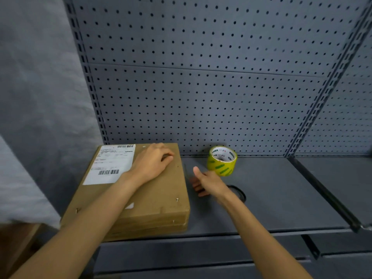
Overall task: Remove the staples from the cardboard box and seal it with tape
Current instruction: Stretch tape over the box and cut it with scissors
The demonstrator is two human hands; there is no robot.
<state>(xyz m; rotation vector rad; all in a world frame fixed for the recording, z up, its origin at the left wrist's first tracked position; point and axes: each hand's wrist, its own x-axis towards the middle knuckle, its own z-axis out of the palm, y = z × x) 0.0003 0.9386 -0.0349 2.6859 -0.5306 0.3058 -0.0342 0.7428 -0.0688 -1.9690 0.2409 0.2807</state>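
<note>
**Cardboard box flat on shelf, left hand on lid, right hand beside box**

Far left: grey textured wall, matte and slightly rough.

Cardboard box: flat, rectangular, brown corrugated board, lying on the left part of the dark grey metal shelf. Long axis running from the near edge toward the back panel, leaning slightly rightward at the far end. Far end just short of the pegboard. White shipping label with black barcodes on the far-left area of the lid. Small metal staples standing up from the lid: one near the front-left corner, one near the right edge.

Left hand: palm down on the far half of the lid, fingers curled lightly with tips pressed against the cardboard; nothing clasped.

Right hand: just right of the box, over the shelf surface, thumb raised, fingers bent downward. A thin dark object beneath the fingers, blurred; cannot tell whether gripped or merely touched.

Tape roll: yellow with green markings, glossy, cylindrical, standing on its flat side near the back panel, just beyond the right hand, white inner core facing up.

Black loop-shaped item on the shelf, partly hidden behind the right wrist.

Pegboard: grey sheet metal, regular round holes, slotted uprights at both sides.
</note>
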